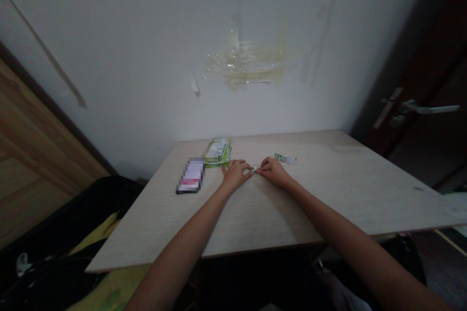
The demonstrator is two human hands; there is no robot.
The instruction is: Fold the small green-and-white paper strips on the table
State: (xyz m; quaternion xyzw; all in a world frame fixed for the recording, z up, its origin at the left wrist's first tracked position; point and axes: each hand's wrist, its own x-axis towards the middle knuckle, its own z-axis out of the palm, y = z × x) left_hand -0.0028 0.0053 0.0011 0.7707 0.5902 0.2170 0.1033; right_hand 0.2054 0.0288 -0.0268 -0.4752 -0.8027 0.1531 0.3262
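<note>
Wrapper [254,169] between fingers [265,167], contents unclear

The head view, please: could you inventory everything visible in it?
Table: one, pale, centre
Packets: several, green-white, table's back left
Phone: one, black, beside packets
Strip: one, green-white, right of packets
Small piece: one, green-white, mid-table
Wall: one, whitish, behind table
Tape remnants: several, yellowish, on wall
Door: one, dark, right
Wooden panel: one, brown, left
Cloths: count unclear, black-yellow, lower left
Left hand: one, at small piece
Right hand: one, at small piece
</note>
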